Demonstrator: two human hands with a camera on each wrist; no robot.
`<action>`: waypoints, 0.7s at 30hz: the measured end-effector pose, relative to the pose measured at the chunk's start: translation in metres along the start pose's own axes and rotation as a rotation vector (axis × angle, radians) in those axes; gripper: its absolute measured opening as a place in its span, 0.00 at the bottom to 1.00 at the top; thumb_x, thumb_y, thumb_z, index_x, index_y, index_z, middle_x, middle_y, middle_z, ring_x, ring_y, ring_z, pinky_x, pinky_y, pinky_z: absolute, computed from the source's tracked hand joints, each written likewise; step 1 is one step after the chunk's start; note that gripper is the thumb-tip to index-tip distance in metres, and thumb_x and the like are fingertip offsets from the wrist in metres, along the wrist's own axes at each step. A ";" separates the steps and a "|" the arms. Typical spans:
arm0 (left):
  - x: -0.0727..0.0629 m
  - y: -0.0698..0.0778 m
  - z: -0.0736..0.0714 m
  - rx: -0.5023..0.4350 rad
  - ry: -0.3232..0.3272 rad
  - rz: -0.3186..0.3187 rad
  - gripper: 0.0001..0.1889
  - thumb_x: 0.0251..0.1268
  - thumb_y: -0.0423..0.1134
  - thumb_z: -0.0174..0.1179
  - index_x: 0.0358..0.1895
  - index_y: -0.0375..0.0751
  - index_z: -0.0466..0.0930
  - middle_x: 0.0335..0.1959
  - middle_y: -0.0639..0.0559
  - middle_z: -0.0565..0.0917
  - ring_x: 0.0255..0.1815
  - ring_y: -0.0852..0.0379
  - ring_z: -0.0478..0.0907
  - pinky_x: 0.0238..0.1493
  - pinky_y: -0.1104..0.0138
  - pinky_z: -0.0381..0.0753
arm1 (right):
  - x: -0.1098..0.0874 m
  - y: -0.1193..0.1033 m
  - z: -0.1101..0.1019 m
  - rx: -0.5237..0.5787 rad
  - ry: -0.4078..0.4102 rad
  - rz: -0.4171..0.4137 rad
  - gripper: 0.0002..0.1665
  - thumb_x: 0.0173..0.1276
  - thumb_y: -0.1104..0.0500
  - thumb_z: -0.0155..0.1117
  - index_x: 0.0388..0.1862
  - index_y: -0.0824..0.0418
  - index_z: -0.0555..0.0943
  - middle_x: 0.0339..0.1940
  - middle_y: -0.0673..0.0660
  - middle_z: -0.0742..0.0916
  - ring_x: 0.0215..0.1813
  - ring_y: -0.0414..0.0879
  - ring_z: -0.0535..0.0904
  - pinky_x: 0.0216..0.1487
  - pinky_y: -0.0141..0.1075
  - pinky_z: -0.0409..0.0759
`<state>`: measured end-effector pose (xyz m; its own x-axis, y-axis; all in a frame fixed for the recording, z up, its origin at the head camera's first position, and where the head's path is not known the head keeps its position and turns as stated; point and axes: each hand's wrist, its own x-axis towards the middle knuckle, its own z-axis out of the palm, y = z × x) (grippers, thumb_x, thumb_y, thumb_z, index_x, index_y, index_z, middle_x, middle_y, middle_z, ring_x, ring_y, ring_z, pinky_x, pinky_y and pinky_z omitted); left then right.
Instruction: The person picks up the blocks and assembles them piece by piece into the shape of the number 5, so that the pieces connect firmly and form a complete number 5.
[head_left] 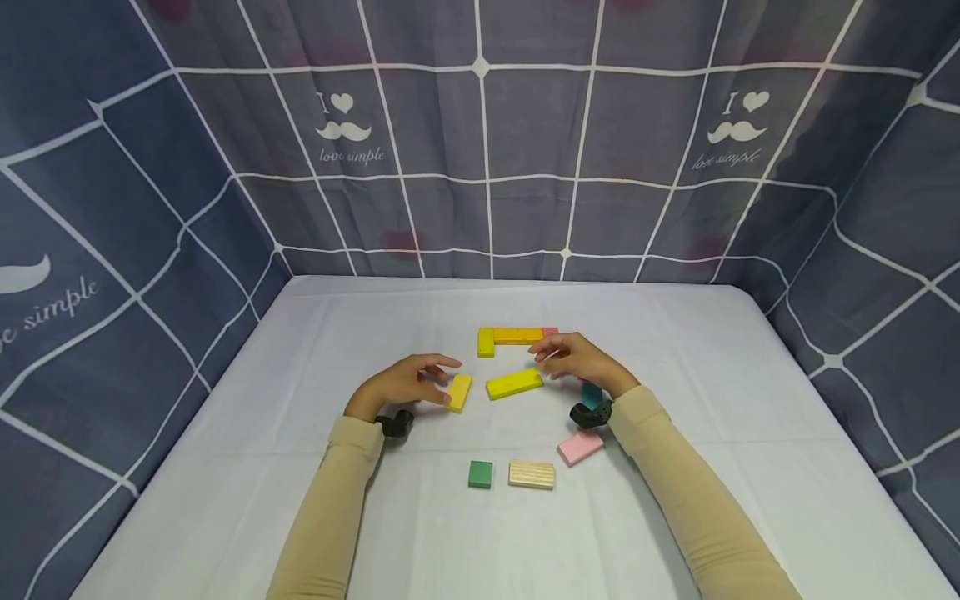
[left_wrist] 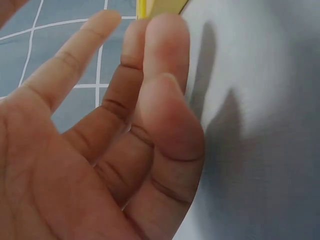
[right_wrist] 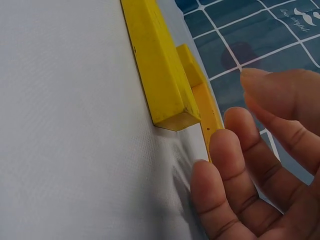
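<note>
In the head view my left hand point(head_left: 408, 381) is beside a short yellow block point(head_left: 460, 392), thumb tip at its near edge; whether they touch I cannot tell. The left wrist view shows its fingers point(left_wrist: 167, 45) loosely bent, with a bit of yellow block beyond them. My right hand point(head_left: 577, 360) hovers by the right end of a long yellow block point(head_left: 514, 384), fingers relaxed and holding nothing. Behind lie an upright-set yellow block point(head_left: 486, 342), an orange-yellow block point(head_left: 517, 336) and a pink block point(head_left: 551, 332) in a joined row, the pink one partly hidden by the right hand.
Nearer on the white-covered table point(head_left: 420, 533) lie a green block point(head_left: 481, 474), a ridged wooden block point(head_left: 532, 475) and a pink block point(head_left: 580, 447). A teal block point(head_left: 591, 394) is partly covered by the right wrist. Grey checked curtains point(head_left: 525, 125) enclose the table's back and sides.
</note>
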<state>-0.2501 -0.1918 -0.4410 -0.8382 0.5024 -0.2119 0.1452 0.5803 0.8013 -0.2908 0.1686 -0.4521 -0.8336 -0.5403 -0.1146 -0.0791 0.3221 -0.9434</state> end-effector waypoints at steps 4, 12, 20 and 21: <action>-0.001 -0.001 0.001 -0.008 -0.010 -0.005 0.37 0.62 0.34 0.79 0.76 0.37 0.76 0.57 0.42 0.84 0.53 0.49 0.79 0.52 0.61 0.77 | 0.001 0.000 0.002 -0.007 -0.044 -0.010 0.23 0.75 0.70 0.67 0.66 0.78 0.79 0.56 0.69 0.85 0.46 0.47 0.81 0.48 0.33 0.85; -0.002 -0.001 0.002 -0.030 -0.015 -0.052 0.40 0.58 0.31 0.80 0.76 0.38 0.76 0.56 0.43 0.83 0.45 0.52 0.79 0.51 0.63 0.79 | 0.003 -0.002 0.001 -0.105 -0.088 -0.012 0.21 0.71 0.73 0.69 0.62 0.78 0.81 0.54 0.66 0.88 0.47 0.46 0.80 0.51 0.30 0.81; -0.002 -0.003 0.003 -0.001 -0.004 -0.052 0.37 0.58 0.30 0.81 0.73 0.39 0.79 0.55 0.44 0.83 0.45 0.52 0.78 0.52 0.63 0.79 | 0.002 -0.002 0.002 -0.175 -0.100 -0.006 0.18 0.68 0.75 0.70 0.57 0.78 0.83 0.46 0.62 0.88 0.43 0.46 0.77 0.47 0.29 0.78; -0.002 -0.003 0.003 0.005 -0.004 -0.049 0.37 0.58 0.30 0.81 0.73 0.38 0.79 0.54 0.44 0.83 0.45 0.52 0.78 0.52 0.63 0.79 | 0.003 -0.002 0.002 -0.182 -0.096 -0.001 0.18 0.68 0.75 0.71 0.56 0.78 0.84 0.45 0.61 0.88 0.43 0.46 0.77 0.47 0.29 0.78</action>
<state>-0.2471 -0.1927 -0.4449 -0.8425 0.4758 -0.2527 0.1070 0.6075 0.7871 -0.2919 0.1652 -0.4512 -0.7784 -0.6093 -0.1511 -0.1844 0.4520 -0.8728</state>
